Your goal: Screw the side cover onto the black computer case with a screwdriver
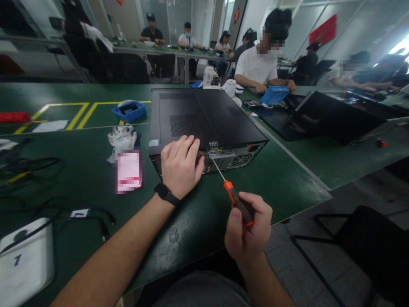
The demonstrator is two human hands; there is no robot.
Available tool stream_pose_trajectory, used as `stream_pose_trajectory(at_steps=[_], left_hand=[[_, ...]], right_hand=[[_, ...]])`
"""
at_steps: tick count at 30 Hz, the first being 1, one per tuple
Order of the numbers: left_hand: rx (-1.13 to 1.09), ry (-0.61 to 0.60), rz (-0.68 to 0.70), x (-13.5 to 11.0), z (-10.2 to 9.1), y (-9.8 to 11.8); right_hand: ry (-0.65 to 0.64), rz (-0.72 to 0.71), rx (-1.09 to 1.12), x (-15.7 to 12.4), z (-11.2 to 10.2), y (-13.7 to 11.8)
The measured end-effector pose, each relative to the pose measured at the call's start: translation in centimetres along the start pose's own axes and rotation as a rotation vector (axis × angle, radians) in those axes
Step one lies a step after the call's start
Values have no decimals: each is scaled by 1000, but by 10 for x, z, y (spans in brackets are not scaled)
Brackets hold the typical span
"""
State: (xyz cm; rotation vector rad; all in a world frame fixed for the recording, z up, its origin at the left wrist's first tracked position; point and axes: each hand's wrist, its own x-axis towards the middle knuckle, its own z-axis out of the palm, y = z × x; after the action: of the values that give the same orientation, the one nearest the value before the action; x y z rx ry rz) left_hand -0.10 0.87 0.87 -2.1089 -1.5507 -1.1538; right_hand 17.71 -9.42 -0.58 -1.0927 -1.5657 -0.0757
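A black computer case [207, 108] lies flat on the green table, its rear panel with a fan grille facing me. My left hand [180, 166] rests on the near edge of its top, fingers stretched over the cover and thumb near the rear panel. In my right hand [249, 224] is a screwdriver [236, 198] with an orange and dark handle, gripped by fingers and thumb. Its long shaft points up and left, and the tip meets the rear panel just right of my left thumb. Whether a screw sits under the tip is too small to see.
On the left are a blue tray [129, 111], gloves [123, 138], a pink and white packet [128, 171], black cables [86, 213] and a white device [27, 260]. Across the table a co-worker [260, 68] handles a blue box [275, 94]. A black chair [367, 251] stands at right.
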Motion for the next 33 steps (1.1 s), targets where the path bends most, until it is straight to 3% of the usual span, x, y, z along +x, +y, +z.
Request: stream_pose_trajectory(at_steps=[3,9,16,23,29,33], left_hand=[[5,-5,0,1,-1,1],[45,15,17,1,0,1],[36,14,17,1,-1,1],[34,15,17,0,0,0],[43,22,19,0,-1,1],[45,21,22,1,-1,1]], right_hand=[[20,-45,-39,2,1,-2],[9,52,-48,-5,2,4],[41,-40,-77,4,3,-4],[-19,55,-56,-4,0,1],[31,-23,-76,1,2,-3],[10,47,-92,-3,1,-1]])
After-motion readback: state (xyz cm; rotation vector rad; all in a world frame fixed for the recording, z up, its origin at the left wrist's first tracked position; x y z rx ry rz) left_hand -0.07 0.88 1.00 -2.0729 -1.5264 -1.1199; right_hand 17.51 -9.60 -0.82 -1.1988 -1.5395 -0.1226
